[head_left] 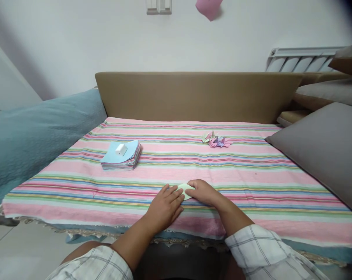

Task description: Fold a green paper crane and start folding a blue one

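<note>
A small piece of pale green folded paper (186, 190) lies on the striped cloth in front of me. My left hand (166, 204) rests flat across its left part, fingers stretched out and covering that end. At the other end, my right hand (203, 191) grips the paper's edge, thumb on top and the other fingers curled round the far side. How the paper is folded under my hands is hidden. Farther back to the right sits a cluster of folded paper figures (218, 140) in pink, purple and pale green.
To the left stands a stack of paper sheets (120, 158), blue on top, with a small white box-like object (121, 150) on it. The striped cloth (176, 155) covers the seat. Grey cushions (322, 147) line the right, a brown backrest (193, 97) the rear.
</note>
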A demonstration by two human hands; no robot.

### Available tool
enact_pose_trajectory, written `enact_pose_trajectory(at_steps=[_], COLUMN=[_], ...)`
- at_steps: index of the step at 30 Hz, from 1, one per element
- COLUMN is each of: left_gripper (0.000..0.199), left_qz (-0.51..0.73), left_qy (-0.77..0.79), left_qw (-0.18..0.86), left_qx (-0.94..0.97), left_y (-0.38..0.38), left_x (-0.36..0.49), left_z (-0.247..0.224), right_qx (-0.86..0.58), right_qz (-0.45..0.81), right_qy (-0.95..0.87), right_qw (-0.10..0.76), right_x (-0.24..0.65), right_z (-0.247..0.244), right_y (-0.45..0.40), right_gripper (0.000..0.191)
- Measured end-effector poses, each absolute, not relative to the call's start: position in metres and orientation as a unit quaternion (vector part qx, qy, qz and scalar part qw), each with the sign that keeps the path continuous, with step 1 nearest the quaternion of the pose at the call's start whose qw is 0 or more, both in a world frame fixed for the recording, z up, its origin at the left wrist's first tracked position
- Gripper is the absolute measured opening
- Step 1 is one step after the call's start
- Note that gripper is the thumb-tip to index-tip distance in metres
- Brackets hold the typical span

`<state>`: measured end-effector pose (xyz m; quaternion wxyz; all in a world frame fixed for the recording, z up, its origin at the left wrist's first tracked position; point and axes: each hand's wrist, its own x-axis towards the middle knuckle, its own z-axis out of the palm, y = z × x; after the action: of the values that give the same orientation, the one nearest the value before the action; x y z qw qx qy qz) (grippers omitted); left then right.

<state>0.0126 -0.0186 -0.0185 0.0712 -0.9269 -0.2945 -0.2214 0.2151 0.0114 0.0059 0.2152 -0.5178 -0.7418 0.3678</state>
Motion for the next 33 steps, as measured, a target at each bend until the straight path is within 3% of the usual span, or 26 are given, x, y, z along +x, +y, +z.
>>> enact_pose_trajectory(at_steps=[8, 18, 33], left_gripper=[0.055, 0.054, 0.051], left_qz=[-0.145, -0.133, -0.128], left_qy=[-0.320, -0.329, -0.333], left_qw=[0.040, 0.032, 0.046], left_qx=[-0.935, -0.935, -0.933], left_y=[-0.0227, -0.0247, -0.0284], left_x=[0.0123, 0.0134, 0.0158], left_z=[-0.0243, -0.0214, -0.0198], right_qx=[-0.545, -0.563, -0.625], right_qz=[0.336, 0.383, 0.261], right_qy=[-0.745, -0.693, -0.719], right_qw=[0.187, 0.237, 0.156], right_x=[0.2089, 0.2121, 0.2063], right_z=[0.0075, 0.0025, 0.0093], right_y=[0.0175, 0.0176, 0.0135], right_gripper=[0.018, 0.019, 0.026])
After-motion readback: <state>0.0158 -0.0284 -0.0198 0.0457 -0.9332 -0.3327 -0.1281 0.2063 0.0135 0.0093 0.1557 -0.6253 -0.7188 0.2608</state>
